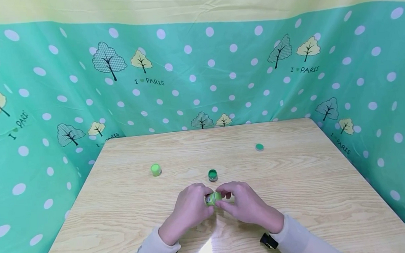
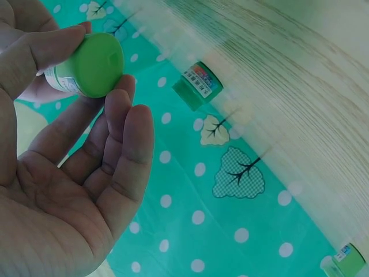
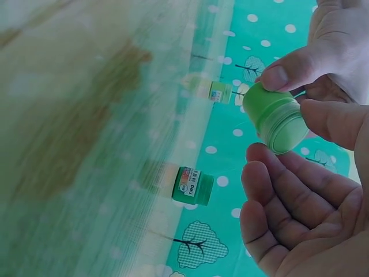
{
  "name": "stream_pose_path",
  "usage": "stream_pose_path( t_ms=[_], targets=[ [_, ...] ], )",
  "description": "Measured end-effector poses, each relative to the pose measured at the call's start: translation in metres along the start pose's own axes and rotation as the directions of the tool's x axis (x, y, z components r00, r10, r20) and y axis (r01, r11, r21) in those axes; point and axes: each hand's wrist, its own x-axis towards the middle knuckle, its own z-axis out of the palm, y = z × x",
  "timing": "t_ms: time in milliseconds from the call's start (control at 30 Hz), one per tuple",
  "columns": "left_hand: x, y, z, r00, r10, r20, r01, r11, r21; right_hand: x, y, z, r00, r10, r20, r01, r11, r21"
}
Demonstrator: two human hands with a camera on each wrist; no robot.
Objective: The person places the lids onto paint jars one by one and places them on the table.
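Note:
Both hands meet around a light green paint jar (image 1: pixel 211 199) above the near middle of the table. My left hand (image 1: pixel 191 205) grips the jar's body with thumb and fingers, partly covering its label. My right hand (image 1: pixel 246 202) has thumb and fingertips at the clear lid (image 3: pixel 288 131) on the jar's right end, pinching its edge, while the other fingers curve loosely below. In the left wrist view, the jar's rounded green base (image 2: pixel 105 64) faces the camera. Just beyond the hands stands a dark green paint jar (image 1: pixel 212 175), its top uncovered and green inside.
Another light green jar (image 1: pixel 156 170) stands farther back on the left. A flat round green lid (image 1: pixel 259 147) lies toward the back right of the wooden table (image 1: pixel 124 214). A dotted teal curtain (image 1: pixel 199 73) hangs behind and along both sides. A black buckle (image 1: pixel 269 240) sits by the right sleeve.

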Motion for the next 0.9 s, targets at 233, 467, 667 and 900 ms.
stream_pose_path(
  t_ms=[233,467,667,900],
  targets=[
    [0.0,-0.0002,0.0002,1.0,-0.005,0.001,0.005,1.0,-0.002,0.0005,0.002,0.0012,0.999,0.029,0.029,-0.029,1.0,0.006],
    [0.0003,-0.0005,0.0005,1.0,-0.013,0.003,0.013,1.0,0.013,-0.001,0.0032,0.0019,0.999,0.044,0.031,-0.044,0.999,-0.01],
    [0.0003,-0.0005,-0.0002,1.0,-0.002,0.004,0.002,1.0,0.01,-0.0008,0.0031,0.0012,1.0,0.02,0.023,-0.02,1.0,0.003],
    [0.0001,-0.0003,-0.0001,1.0,0.013,0.0,-0.013,1.0,-0.014,-0.0008,0.0022,0.0016,0.999,0.005,0.05,-0.006,1.0,0.021]
  ],
)
